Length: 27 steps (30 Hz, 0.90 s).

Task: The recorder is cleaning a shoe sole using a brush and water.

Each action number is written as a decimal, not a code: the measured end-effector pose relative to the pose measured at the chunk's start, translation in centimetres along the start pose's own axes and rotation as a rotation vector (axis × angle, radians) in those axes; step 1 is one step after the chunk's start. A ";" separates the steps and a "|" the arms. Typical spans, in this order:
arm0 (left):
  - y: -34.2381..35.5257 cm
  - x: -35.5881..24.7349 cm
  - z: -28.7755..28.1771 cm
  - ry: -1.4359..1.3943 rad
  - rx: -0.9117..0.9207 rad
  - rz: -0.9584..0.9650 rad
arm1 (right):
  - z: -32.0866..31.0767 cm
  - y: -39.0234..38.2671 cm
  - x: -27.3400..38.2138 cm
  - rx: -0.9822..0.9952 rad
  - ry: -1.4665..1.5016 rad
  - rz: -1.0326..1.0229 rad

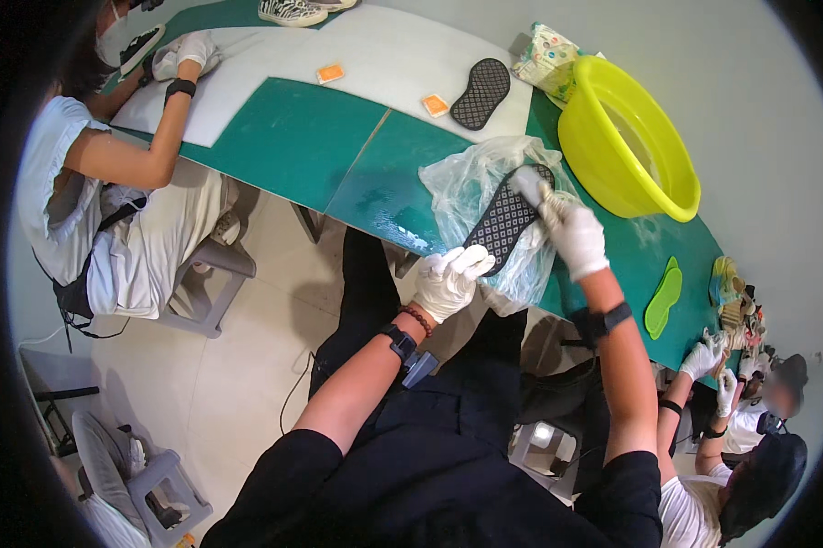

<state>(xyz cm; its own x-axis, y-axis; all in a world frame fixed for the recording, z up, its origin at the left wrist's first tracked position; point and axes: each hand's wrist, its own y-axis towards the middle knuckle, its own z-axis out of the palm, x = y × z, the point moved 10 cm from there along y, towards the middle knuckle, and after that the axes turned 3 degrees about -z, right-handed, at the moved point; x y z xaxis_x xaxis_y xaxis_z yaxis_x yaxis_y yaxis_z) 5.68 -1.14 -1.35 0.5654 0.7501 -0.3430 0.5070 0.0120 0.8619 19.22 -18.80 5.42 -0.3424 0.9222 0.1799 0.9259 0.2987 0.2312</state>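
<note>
My left hand [452, 279], in a white glove, grips the near end of a black sole [504, 226] with a diamond pattern. My right hand [571, 233], also gloved, holds a whitish, soft-looking pad [527, 185] against the sole's far end; its exact kind is unclear. Beneath both lies a crumpled clear plastic bag [452, 187] on the green table [302, 137], with a wet patch to its left. A large yellow basin [594, 100] stands just beyond my right hand.
A white board [384, 64] bears another black sole [480, 94] and orange squares [331, 73]. A printed packet [539, 66] leans by the basin. A green insole [662, 301] lies rightward, near shoes [731, 301]. Gloved co-workers sit left [119, 164] and right [749, 493].
</note>
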 end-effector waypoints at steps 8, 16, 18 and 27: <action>-0.1 0.5 0.9 -0.052 0.096 -0.021 | -0.5 -1.3 3.0 0.218 0.216 0.009; -0.4 0.5 0.4 -0.034 0.034 -0.024 | 0.2 -2.9 3.1 0.224 0.239 -0.056; -0.6 0.4 0.4 -0.018 0.002 0.004 | -1.0 -2.7 3.7 0.146 0.210 -0.110; -0.8 0.6 0.4 0.003 0.066 -0.045 | -3.1 -2.9 5.7 0.228 2.093 0.062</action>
<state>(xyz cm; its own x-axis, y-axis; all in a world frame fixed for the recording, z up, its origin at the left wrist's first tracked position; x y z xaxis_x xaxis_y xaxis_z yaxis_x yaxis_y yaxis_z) 5.89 -0.95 -2.41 0.5389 0.7519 -0.3798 0.5738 0.0025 0.8190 14.05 -15.22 8.77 0.2073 -0.6069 0.7672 0.8832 0.4534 0.1200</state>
